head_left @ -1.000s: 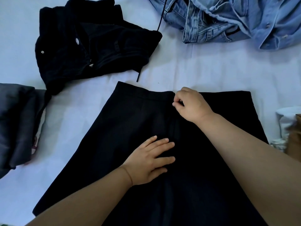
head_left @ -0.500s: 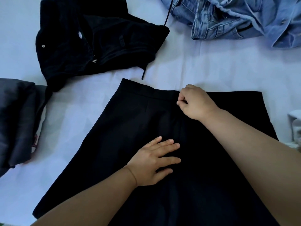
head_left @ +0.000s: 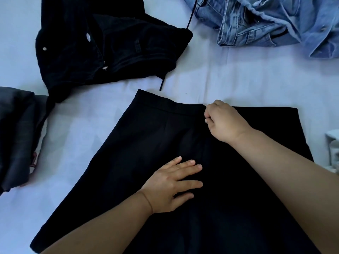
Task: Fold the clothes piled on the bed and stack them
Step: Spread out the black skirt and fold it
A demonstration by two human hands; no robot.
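Observation:
A black skirt (head_left: 139,153) lies spread flat on the white bed sheet (head_left: 229,77), waistband at the far side. My left hand (head_left: 172,182) presses flat on the skirt's middle with straight, spread fingers. My right hand (head_left: 222,121) is at the waistband with its fingers curled, pinching the fabric near the band's middle. Both forearms reach in from the lower edge and cover part of the skirt.
Crumpled black jeans (head_left: 102,44) with silver buttons lie at the far left, a thin black cord (head_left: 162,85) trailing from them. Blue denim clothes (head_left: 271,21) are heaped at the far right. A folded dark grey garment (head_left: 16,136) sits at the left edge. A white object (head_left: 333,149) shows at right.
The view has shifted slightly, so the far clothes sit higher in the frame. Both hands keep their places on the skirt, the right one still pinching at the waistband.

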